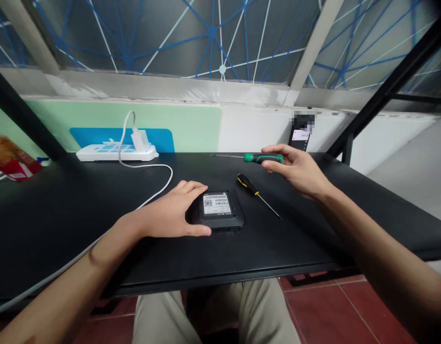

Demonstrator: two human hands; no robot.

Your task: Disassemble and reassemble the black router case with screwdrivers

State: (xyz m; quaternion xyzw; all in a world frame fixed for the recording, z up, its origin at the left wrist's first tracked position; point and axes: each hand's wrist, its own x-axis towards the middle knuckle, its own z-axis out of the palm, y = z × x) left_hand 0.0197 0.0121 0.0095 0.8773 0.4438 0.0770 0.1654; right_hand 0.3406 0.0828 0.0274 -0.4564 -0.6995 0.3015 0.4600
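Legs (265, 313) in beige trousers show below the near edge of the black bench (177, 260). Set back from that edge, near its middle, lies a flat black drive-like device (225, 221), matt and rounded at its near right corner, with a white label (216, 203) bearing a QR code and rows of print. It lies flat, its near side about parallel to the bench's near edge; which way its long axis runs cannot be told, as the left hand (173, 210) covers its left end. That hand is clamped across it, thumb at the near side, fingers at the far.

Just right of it, a black-and-yellow screwdriver (247, 183) lies diagonally, handle towards the far edge, tip towards the near right corner. Farther back, the right hand (295, 169) has thumb and fingers closed on a green-and-black screwdriver (259, 158), its long axis nearly parallel to the far edge, tip pointing left.

Along the far edge are a white power strip (95, 153) with a plugged-in charger (140, 140) and, farther right, a phone (299, 139) standing upright.
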